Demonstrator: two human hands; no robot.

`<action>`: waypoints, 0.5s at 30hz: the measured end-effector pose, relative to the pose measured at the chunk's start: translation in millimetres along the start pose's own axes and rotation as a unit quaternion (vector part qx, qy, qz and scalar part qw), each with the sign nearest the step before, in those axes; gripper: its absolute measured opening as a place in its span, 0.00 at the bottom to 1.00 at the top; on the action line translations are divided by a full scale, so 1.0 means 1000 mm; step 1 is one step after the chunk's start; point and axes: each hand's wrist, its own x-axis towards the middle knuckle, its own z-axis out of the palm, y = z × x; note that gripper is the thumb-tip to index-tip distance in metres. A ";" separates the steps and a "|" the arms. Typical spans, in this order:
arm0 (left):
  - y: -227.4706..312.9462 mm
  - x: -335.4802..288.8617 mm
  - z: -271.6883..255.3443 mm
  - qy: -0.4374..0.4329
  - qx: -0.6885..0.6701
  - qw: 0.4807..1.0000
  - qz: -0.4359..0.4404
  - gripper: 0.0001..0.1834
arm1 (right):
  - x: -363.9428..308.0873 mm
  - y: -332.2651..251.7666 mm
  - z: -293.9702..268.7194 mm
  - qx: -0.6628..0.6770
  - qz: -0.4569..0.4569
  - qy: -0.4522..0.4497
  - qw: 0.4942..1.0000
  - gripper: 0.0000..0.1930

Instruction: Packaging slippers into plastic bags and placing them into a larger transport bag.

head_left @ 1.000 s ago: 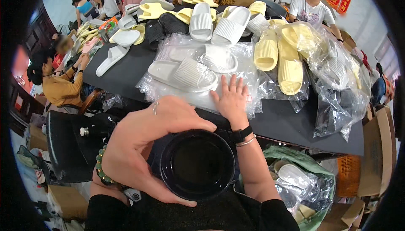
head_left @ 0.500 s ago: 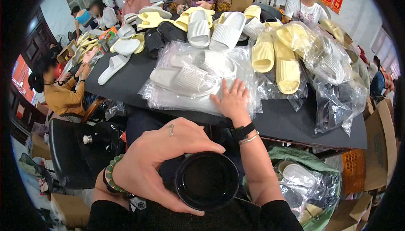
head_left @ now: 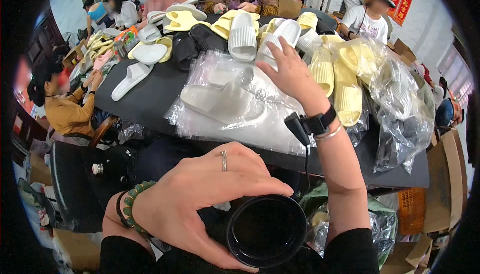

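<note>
My left hand (head_left: 192, 199) is wrapped round a round black cup (head_left: 267, 231), held low near my lap with its dark inside facing up. My right hand (head_left: 295, 76) is raised over the table, fingers spread and nothing in them. Just beyond its fingertips stands a white slipper (head_left: 283, 30), partly covered by the hand; another white slipper (head_left: 243, 41) is to its left. Nearer lie white slippers in clear plastic (head_left: 220, 101) on a stack of clear bags (head_left: 235, 133). At my right wrist, by the watch, a small black device (head_left: 297, 129) trails a cable.
Yellow slippers (head_left: 348, 101) and bagged slippers (head_left: 397, 91) crowd the right of the dark table (head_left: 155, 101). Black slippers (head_left: 184, 49) lie at the back. A black chair (head_left: 75, 189) stands at left, a green sack (head_left: 387, 224) below right. Several people sit around.
My right hand has lifted off the clear bags and moved farther out and right. The left hand and cup have shifted right and slightly down. The black device now shows at my right wrist.
</note>
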 end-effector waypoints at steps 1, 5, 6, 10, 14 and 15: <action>-0.003 0.001 -0.004 0.002 0.004 1.000 0.002 0.35 | 0.009 -0.001 0.006 0.018 -0.045 0.048 0.998 0.35; -0.026 0.004 -0.024 0.008 -0.021 0.999 0.031 0.34 | 0.031 -0.006 0.056 -0.009 -0.068 0.064 0.996 0.36; -0.034 0.007 -0.030 0.010 -0.046 0.997 0.063 0.33 | 0.025 -0.003 0.072 -0.014 -0.064 0.064 0.996 0.36; -0.032 0.014 -0.052 0.006 -0.008 1.000 0.017 0.35 | 0.006 -0.001 0.118 -0.064 0.010 -0.154 0.986 0.37; -0.050 0.016 -0.077 0.011 -0.035 0.999 0.031 0.35 | 0.022 0.004 0.103 -0.005 0.054 -0.278 0.959 0.38; -0.056 0.015 -0.083 0.016 -0.031 0.999 0.028 0.36 | 0.030 0.005 0.093 0.031 0.060 -0.310 0.948 0.36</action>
